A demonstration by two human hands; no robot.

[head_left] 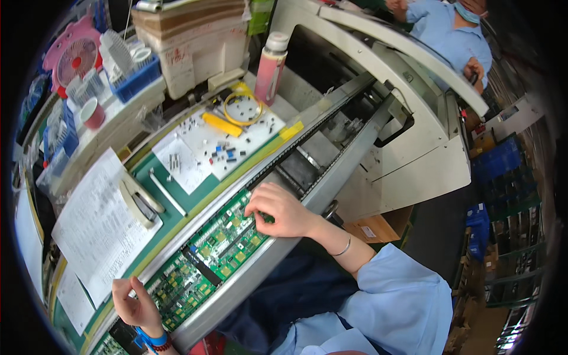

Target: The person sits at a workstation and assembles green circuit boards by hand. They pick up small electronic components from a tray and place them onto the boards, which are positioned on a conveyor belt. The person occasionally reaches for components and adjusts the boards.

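Note:
Green circuit boards (pixel 220 234) with many small parts lie in a row along the slanting conveyor rail. My right hand (pixel 283 210) is above the far end of the nearest board, its thumb and forefinger pinched together over it. Whatever those fingertips may hold is too small or hidden to make out. By the left end of the boards, over the rail's far edge, my left hand (pixel 136 305) is curled closed, with nothing seen in it. A blue strap (pixel 152 340) circles the left wrist. One dark bar (pixel 201 265) crosses between two board sections.
Beyond the rail, a white sheet (pixel 222 142) carries scattered small components, a yellow tool (pixel 222 125) and a yellow ring (pixel 243 109). Nearby are a pink bottle (pixel 271 70), a stapler-like tool (pixel 141 203), a white stick (pixel 168 192) and printed papers (pixel 97 228). A pale machine (pixel 408 130) stands right; another person (pixel 449 35) is behind it.

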